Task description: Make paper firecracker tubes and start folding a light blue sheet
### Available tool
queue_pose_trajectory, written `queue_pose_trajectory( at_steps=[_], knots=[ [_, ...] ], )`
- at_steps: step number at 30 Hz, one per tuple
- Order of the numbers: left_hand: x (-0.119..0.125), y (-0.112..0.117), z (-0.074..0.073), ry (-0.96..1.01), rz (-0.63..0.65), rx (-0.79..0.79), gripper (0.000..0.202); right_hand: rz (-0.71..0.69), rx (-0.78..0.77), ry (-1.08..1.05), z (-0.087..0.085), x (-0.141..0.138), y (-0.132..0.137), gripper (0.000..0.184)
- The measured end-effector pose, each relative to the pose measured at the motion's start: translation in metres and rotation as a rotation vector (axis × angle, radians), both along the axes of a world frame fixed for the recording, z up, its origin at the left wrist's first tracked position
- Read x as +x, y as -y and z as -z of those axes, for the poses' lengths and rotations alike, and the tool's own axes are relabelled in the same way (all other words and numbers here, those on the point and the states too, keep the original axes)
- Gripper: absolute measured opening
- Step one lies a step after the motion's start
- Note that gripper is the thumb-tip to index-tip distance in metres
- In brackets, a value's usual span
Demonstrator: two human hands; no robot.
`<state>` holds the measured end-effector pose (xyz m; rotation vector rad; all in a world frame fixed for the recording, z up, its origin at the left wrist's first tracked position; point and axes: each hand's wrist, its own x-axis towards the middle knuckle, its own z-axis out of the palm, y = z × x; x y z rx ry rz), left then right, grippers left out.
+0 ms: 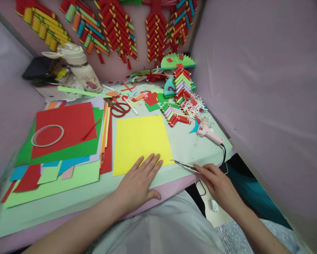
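Note:
A yellow sheet of paper (142,141) lies flat on the pale green tabletop. My left hand (138,180) rests with spread fingers on its lower edge, the palm toward the table's front. To the right, my right hand (213,181) is closed around a slim craft knife (186,165). Its thin pointed tip is at the paper's lower right corner; whether it touches the sheet I cannot tell.
Red scissors (120,109) and a white cutter (130,106) lie behind the sheet. Stacked colored paper (65,151) with a tape roll (47,135) is left. A pink glue gun (209,134), rolled paper pieces (178,116) and scraps sit right and back. A bottle (81,70) stands back left.

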<state>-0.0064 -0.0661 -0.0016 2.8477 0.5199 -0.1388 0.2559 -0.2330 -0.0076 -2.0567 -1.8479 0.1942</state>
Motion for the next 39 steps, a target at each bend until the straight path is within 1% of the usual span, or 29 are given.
queue_pose_trajectory(
  at_steps=[3,8,11,16,21,24,27,30,33,35,37,39],
  knots=[
    [0.001,-0.002,0.000,0.000,0.002,-0.008,0.097,-0.006,-0.003,0.019,-0.002,0.000,-0.002,0.037],
    [0.001,-0.003,0.000,0.000,0.007,-0.021,0.099,-0.015,-0.082,0.079,-0.006,-0.005,-0.006,0.041],
    [0.001,-0.002,0.000,-0.004,0.006,-0.019,0.099,-0.036,-0.110,0.095,-0.011,-0.005,-0.004,0.041],
    [0.002,-0.001,0.000,-0.005,0.000,-0.015,0.101,-0.039,-0.099,0.098,-0.015,-0.005,0.000,0.039],
    [0.003,0.000,-0.001,0.004,-0.003,-0.009,0.100,-0.067,-0.129,0.058,-0.014,-0.021,-0.007,0.041],
    [0.001,-0.001,0.000,0.000,0.000,0.003,0.102,-0.081,-0.110,0.064,-0.013,-0.032,-0.012,0.041],
    [0.001,-0.001,0.000,-0.004,-0.004,0.010,0.104,-0.091,-0.095,0.092,-0.012,-0.037,-0.014,0.043],
    [0.009,0.006,-0.001,0.001,-0.033,0.018,0.102,-0.085,-0.100,0.084,-0.012,-0.034,-0.013,0.043],
    [0.020,0.017,-0.001,-0.009,-0.087,0.021,0.097,-0.066,-0.102,0.059,-0.013,-0.026,-0.012,0.039],
    [0.024,0.020,-0.002,-0.016,-0.101,0.011,0.098,-0.058,-0.099,0.057,-0.012,-0.020,-0.010,0.038],
    [0.020,0.016,-0.003,-0.016,-0.079,0.005,0.100,-0.060,-0.104,0.056,-0.011,-0.017,-0.009,0.038],
    [0.008,0.006,-0.005,-0.021,-0.030,0.006,0.102,-0.059,-0.115,0.056,-0.010,-0.017,-0.009,0.039]
  ],
)
